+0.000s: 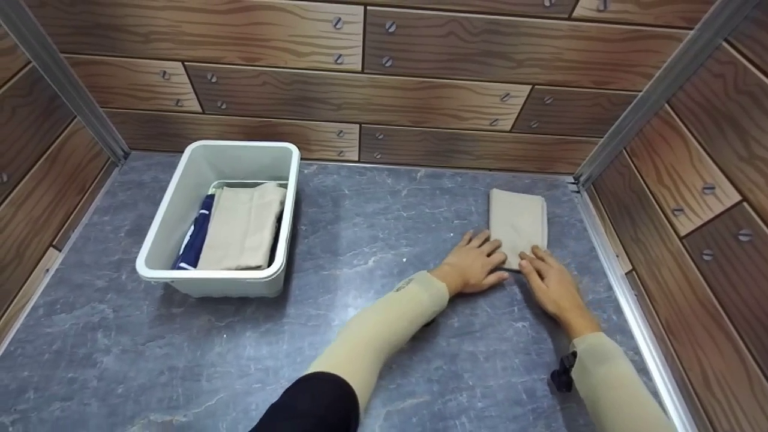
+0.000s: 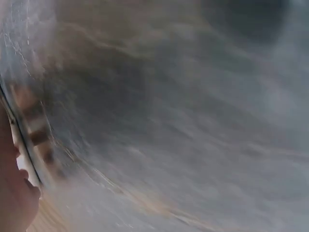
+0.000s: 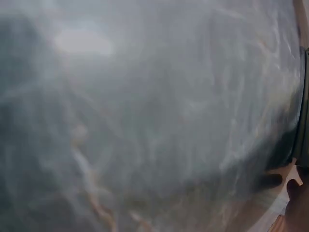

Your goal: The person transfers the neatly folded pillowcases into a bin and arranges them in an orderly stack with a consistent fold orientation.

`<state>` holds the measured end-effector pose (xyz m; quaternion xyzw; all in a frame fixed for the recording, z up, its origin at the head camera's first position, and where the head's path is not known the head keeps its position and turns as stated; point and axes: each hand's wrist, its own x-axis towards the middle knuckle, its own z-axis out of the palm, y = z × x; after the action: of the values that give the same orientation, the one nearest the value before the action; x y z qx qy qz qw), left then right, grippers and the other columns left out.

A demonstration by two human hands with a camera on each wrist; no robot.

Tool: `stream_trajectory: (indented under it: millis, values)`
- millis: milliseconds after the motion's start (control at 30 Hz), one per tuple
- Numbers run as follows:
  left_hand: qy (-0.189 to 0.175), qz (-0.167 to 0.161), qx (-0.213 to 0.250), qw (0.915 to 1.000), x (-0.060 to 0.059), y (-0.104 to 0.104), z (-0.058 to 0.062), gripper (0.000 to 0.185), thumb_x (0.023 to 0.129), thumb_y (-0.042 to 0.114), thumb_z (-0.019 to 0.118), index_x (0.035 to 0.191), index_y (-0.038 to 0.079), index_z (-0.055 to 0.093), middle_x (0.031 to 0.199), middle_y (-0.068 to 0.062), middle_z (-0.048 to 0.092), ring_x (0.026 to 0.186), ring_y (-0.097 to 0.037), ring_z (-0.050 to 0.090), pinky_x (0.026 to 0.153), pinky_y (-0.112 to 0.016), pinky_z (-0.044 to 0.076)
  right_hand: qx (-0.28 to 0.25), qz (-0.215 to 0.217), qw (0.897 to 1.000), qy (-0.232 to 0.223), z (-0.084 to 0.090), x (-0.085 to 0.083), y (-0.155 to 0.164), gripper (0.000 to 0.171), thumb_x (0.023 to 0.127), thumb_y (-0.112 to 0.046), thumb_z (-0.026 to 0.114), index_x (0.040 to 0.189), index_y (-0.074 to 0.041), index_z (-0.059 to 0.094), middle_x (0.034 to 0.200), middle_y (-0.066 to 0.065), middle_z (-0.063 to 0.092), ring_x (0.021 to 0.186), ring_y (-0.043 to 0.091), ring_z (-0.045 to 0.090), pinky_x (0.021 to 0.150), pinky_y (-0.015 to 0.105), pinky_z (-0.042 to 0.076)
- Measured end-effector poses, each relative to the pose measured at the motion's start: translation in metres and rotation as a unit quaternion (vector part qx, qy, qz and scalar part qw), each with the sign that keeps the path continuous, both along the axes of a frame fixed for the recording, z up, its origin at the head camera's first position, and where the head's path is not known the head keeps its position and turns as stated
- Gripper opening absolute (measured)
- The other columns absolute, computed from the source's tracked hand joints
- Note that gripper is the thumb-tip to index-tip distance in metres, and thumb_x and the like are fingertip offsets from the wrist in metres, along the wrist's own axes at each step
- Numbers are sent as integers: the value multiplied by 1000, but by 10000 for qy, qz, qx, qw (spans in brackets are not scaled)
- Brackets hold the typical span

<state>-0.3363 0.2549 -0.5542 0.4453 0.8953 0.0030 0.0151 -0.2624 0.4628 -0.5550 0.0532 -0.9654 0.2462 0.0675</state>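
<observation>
A folded beige cloth (image 1: 517, 223) lies flat on the floor at the right in the head view. My left hand (image 1: 475, 264) rests at its near left corner, fingers spread and touching the edge. At the near right corner, my right hand (image 1: 553, 289) touches the cloth with its fingertips, fingers fairly straight. The left wrist view catches only part of the left hand (image 2: 19, 200) at its left edge. Part of the right hand (image 3: 298, 208) appears at the lower right of the right wrist view; both wrist views are mostly blurred floor.
On the left stands a white plastic bin (image 1: 219, 275) holding another folded beige cloth (image 1: 240, 225) and a navy cloth (image 1: 198, 237) with white stripes. Wood-patterned walls (image 1: 432, 102) enclose the grey marbled floor (image 1: 360, 222). A metal rail (image 1: 630, 312) runs along the right side.
</observation>
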Motion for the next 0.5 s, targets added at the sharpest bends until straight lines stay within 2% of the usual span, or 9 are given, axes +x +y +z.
stream_trajectory:
  millis: [133,300,433,500]
  values:
    - [-92,-109,229,9996,9,-17,0,56,103,62,17,138,30,46,155,5,37,148,-23,26,123,-50,19,57,159,9998,133,-3,8,-9,46,106,-35,46,136,-3,61,148,26,45,138,48,38,112,63,29]
    - [-206,-32,451,9988,22,-41,0,56,103,62,20,141,30,47,150,5,43,143,-22,34,123,-51,19,-30,388,9991,192,-5,17,-25,45,104,-36,50,135,-5,62,148,24,47,136,45,43,110,62,34]
    - [-43,10,496,9988,26,-57,1,58,104,59,22,147,27,44,144,4,48,137,-24,39,122,-51,23,47,527,9985,163,-1,23,-39,45,102,-37,55,134,-7,63,147,22,49,135,45,44,109,62,35]
    - [111,-20,515,9986,25,-62,1,55,105,56,25,144,26,49,138,3,51,133,-24,41,121,-50,25,131,659,9976,144,2,24,-45,44,101,-37,57,132,-7,65,144,22,52,133,45,46,108,62,36]
